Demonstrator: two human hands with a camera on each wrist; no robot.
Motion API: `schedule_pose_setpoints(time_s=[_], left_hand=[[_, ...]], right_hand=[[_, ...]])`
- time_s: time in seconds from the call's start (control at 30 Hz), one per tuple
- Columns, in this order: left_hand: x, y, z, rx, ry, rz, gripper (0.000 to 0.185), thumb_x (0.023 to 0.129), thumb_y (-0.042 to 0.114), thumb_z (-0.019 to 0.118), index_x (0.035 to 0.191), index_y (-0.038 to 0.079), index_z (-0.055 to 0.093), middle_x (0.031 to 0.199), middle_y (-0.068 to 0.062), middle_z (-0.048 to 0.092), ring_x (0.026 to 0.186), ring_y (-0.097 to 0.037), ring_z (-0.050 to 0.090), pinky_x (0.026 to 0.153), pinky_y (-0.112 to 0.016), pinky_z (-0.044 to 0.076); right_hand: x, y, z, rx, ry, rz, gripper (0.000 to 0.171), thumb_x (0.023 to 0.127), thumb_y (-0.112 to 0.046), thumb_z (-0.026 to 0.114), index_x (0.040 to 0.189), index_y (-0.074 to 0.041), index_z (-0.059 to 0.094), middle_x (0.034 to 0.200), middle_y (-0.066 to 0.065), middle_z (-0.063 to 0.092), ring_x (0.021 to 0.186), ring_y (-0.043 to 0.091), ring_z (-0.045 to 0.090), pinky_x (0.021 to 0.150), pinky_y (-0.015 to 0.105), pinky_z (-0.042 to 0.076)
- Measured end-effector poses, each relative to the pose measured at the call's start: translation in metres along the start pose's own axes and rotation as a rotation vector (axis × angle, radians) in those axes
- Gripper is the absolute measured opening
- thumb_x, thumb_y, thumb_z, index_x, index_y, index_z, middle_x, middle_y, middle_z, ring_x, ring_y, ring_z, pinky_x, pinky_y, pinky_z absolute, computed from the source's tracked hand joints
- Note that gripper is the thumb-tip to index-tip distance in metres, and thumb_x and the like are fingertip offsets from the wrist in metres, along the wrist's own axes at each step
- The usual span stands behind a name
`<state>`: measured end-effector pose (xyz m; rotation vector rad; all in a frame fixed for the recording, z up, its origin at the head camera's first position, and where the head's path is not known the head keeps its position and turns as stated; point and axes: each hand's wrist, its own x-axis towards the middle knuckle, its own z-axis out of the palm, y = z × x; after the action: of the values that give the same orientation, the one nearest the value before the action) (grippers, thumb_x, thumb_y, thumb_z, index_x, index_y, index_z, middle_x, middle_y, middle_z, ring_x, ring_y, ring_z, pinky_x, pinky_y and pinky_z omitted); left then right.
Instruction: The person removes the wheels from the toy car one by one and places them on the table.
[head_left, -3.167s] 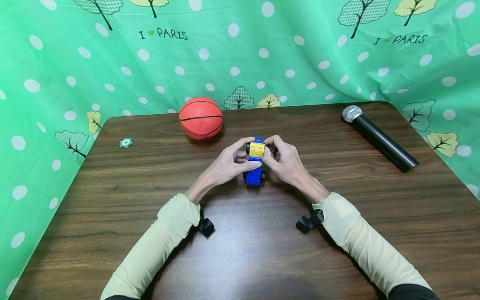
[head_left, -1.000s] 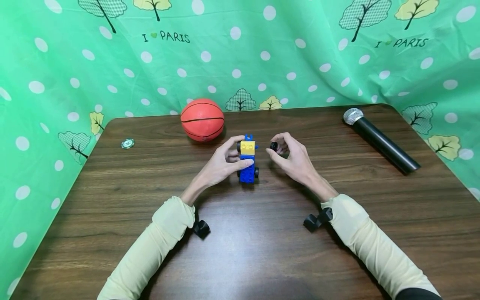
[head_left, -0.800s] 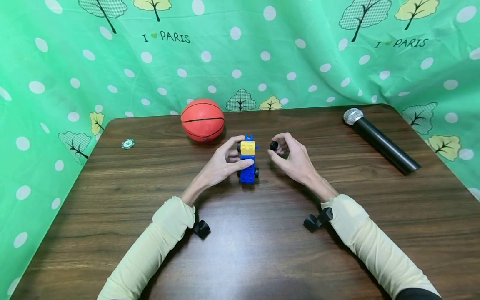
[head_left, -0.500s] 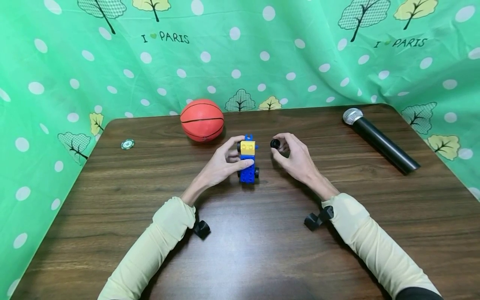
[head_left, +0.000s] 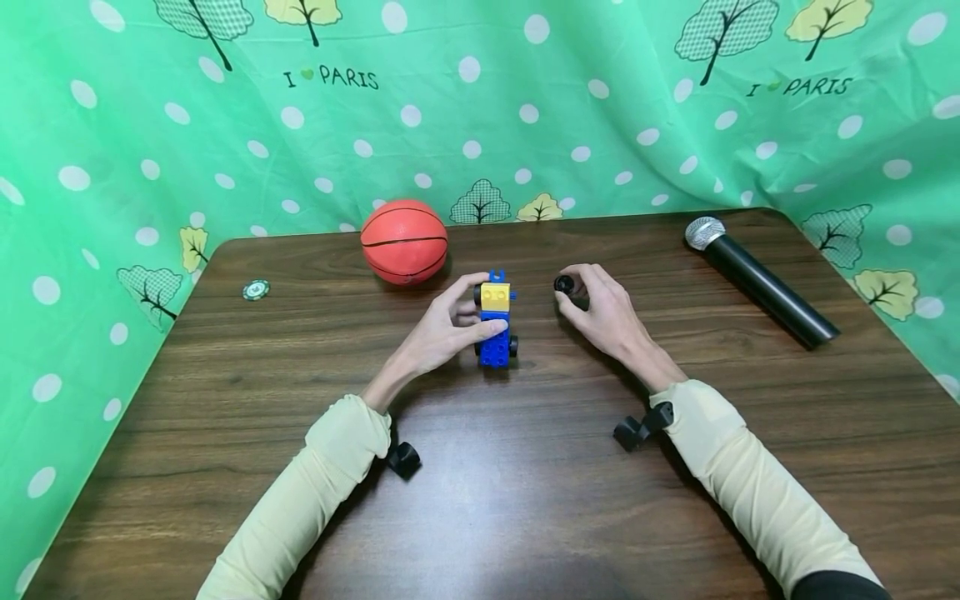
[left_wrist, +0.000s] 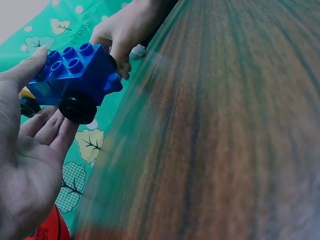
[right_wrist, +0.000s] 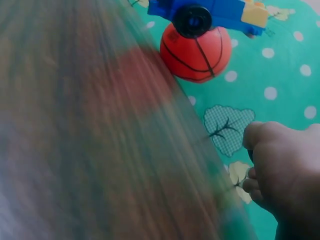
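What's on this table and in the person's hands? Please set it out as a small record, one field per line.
Left hand: grips the toy car
Toy car: blue and yellow blocks; a bare blue peg sticks out on the right of its yellow part
Right hand: pinches the wheel
Wheel: small, black, apart from the car
Ball: red with black lines, near the far edge
Microphone: black, silver head, lying at the right
Chip: small, round, at the left
Table: dark wood
Backdrop: green, white dots, trees
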<state>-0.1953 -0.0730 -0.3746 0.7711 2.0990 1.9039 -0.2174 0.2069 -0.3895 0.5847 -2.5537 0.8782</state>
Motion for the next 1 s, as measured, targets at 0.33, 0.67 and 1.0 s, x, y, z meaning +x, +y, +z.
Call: schedule_pose_setpoints(time_s=[0.33,0.67,1.0], left_hand=[[0.0,-0.002,0.0,0.006,-0.003,-0.015,0.061,0.098,0.009,0.07,0.152,0.009,0.041,0.115,-0.019,0.071,0.104,-0.03,0.071,0.093,-0.042,0.056],[0.0,-0.003,0.001,-0.007,0.0,-0.022,0.061,0.098,0.01,0.07,0.152,0.009,0.042,0.116,-0.018,0.071,0.104,-0.03,0.071,0.092,-0.041,0.056],[0.001,-0.003,0.001,-0.019,-0.005,-0.016,0.062,0.098,0.008,0.07,0.152,0.009,0.041,0.114,-0.019,0.071,0.103,-0.03,0.071,0.09,-0.04,0.057]], right_hand=[[0.001,0.016,-0.002,-0.041,-0.036,0.043,0.026,0.097,-0.011,0.068,0.12,0.001,0.064,0.107,0.018,0.059,0.098,0.035,0.056,0.09,0.052,0.045],[0.002,0.027,-0.003,-0.094,-0.062,0.049,0.025,0.097,-0.008,0.067,0.117,0.006,0.069,0.107,0.022,0.058,0.1,0.041,0.052,0.09,0.054,0.041],[0.002,0.028,-0.003,-0.114,-0.099,0.076,0.032,0.099,-0.011,0.066,0.123,0.01,0.068,0.11,0.026,0.056,0.102,0.045,0.049,0.09,0.056,0.04]])
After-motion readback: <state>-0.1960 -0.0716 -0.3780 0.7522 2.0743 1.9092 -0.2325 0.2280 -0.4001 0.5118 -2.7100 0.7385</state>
